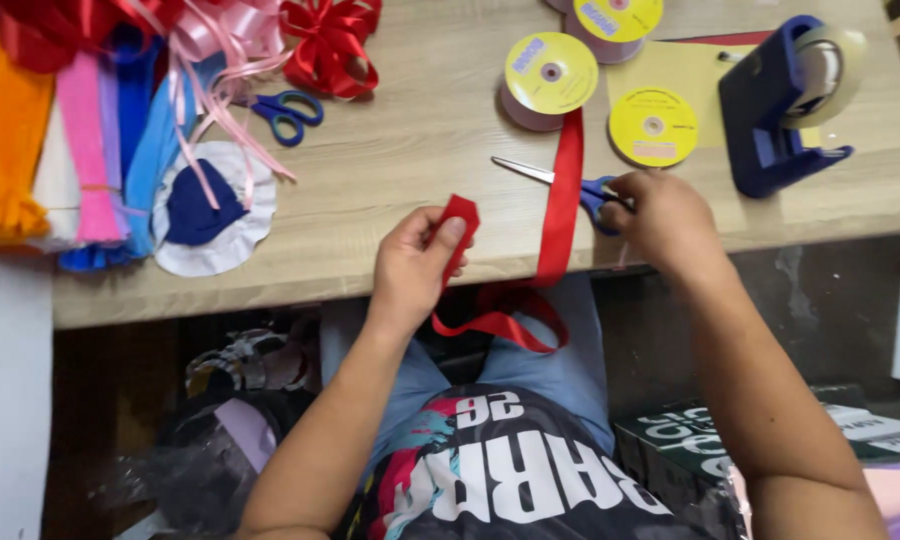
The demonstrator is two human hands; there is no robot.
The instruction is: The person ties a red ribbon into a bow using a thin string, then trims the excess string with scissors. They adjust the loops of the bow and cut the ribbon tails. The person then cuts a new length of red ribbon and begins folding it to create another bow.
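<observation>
Red ribbon (566,190): folded end pinched in left hand (410,268); right hand (668,222) closed on scissors (560,182), blades seemingly open. Keep ribbon taut, cut square.

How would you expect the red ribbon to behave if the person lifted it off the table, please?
Probably floppy: the red ribbon already droops over the table edge and loops below. It looks thin, so likely light. The left hand pinches a folded end, suggesting it bends easily; its sheen hints at slipperiness.

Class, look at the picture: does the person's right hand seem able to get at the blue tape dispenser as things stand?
Probably yes, once freed: the right hand holds scissors, but the blue tape dispenser stands just beyond it, with bare table between.
</observation>
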